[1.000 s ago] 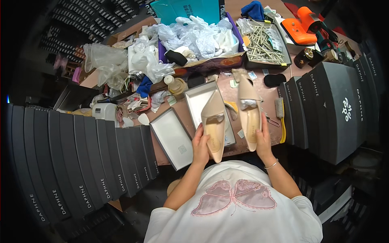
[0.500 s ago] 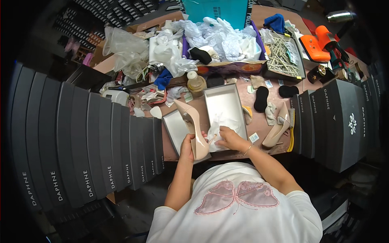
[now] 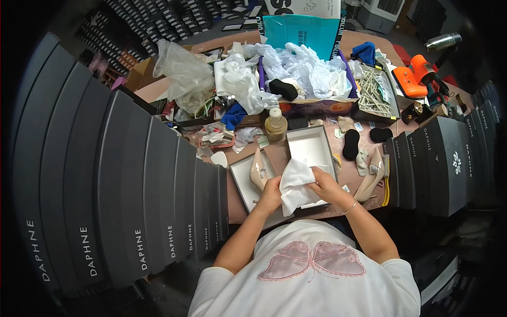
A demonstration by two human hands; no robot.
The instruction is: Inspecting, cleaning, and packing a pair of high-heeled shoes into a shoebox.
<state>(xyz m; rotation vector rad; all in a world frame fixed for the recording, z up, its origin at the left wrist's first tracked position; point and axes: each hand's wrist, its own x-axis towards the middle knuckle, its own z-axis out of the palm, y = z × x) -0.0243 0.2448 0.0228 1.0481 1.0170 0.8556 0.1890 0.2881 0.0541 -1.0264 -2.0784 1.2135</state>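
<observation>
Both of my hands hold a sheet of white tissue paper (image 3: 296, 182) over the near end of an open white shoe box (image 3: 311, 148). My left hand (image 3: 270, 194) grips its left edge and my right hand (image 3: 325, 185) its right edge. A beige pointed high-heel shoe (image 3: 258, 171) lies in the box lid (image 3: 240, 182) just left of my left hand. The second beige shoe (image 3: 371, 179) lies on the brown table to the right, apart from my right hand.
Rows of dark grey shoe boxes (image 3: 132, 185) stand at my left and more dark boxes (image 3: 443, 164) at my right. A bottle (image 3: 275, 124), black pads (image 3: 350, 143), heaps of white paper and plastic (image 3: 296, 71), an orange tool (image 3: 414, 79) crowd the far side.
One second ago I held a shoe in each hand. Both shoes now lie down, one in the lid, one on the table at right, and my hands hold tissue paper.
</observation>
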